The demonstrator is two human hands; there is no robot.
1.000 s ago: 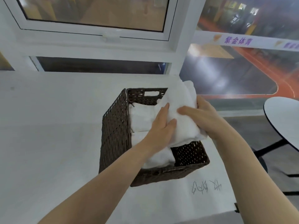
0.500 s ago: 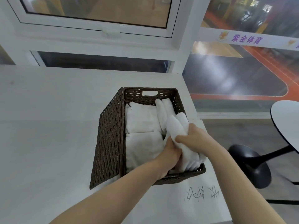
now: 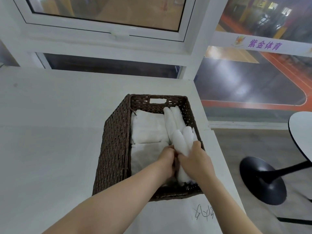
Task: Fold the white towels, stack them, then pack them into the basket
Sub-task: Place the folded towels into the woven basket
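Both hands are down in the basket (image 3: pixel 114 149), at its near right corner. Right hand (image 3: pixel 195 162) has its fingers curled over the top of the folded towel bundle (image 3: pixel 183 144) and grips it from the right side; left hand (image 3: pixel 166 159) is curled against the bundle's left flank, fingertips buried between it and the flat towels, so I read it as gripping too (the tips themselves are hidden). From the fingers the bundle runs out toward 12 o'clock, tipped slightly to 11: long axis is along the basket's length, standing on edge rather than lying flat. It sits in the right-hand lane, against or just beside the right wall; contact there is hard to confirm. Beyond it at 12, another pair of on-edge towels (image 3: pixel 173 115) fills the far end of the same lane, near the handle cutout. At 9 to 10 o'clock from the hands, the flat folded towels (image 3: pixel 146 130) fill the left side, one far, one near. Basket sits on the white table (image 3: pixel 50 132), near its right edge. My read: packing is nearly done, the remaining move is straight down with both hands equally close, and the bundle's top looks proud of the rim, so it probably needs seating.
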